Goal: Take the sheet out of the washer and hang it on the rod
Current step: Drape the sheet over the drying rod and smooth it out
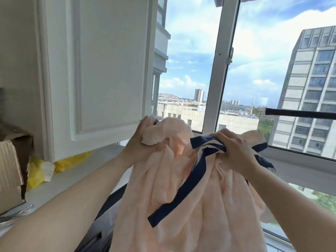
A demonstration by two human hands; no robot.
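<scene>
Both hands hold the pink sheet (190, 188) up in front of the window (225, 60). The sheet is soft and bunched, with a dark blue trim (180, 195) running across it. Most of it hangs down between the two arms, and its bottom goes out of view, so I cannot tell if all of it is out of the washer.

The left hand (140, 142) is closed tight on a pink clump of the sheet. The right hand (236, 150) is closed tight on another clump, where the blue trim is gathered. The hands are apart, with a hump of sheet between them.

The black rod (300, 113) pokes in from the right side. It lies flat, going left to right, in front of the glass. Its free end points toward the hands. It sits higher than both hands and off to the right. The right hand is much nearer to it than the left hand.

So I think the sheet needs to go up and to the right, with the right hand leading. The top edge lies left to right between the hands, nearly the same way as the rod, so it could be laid over it.
</scene>
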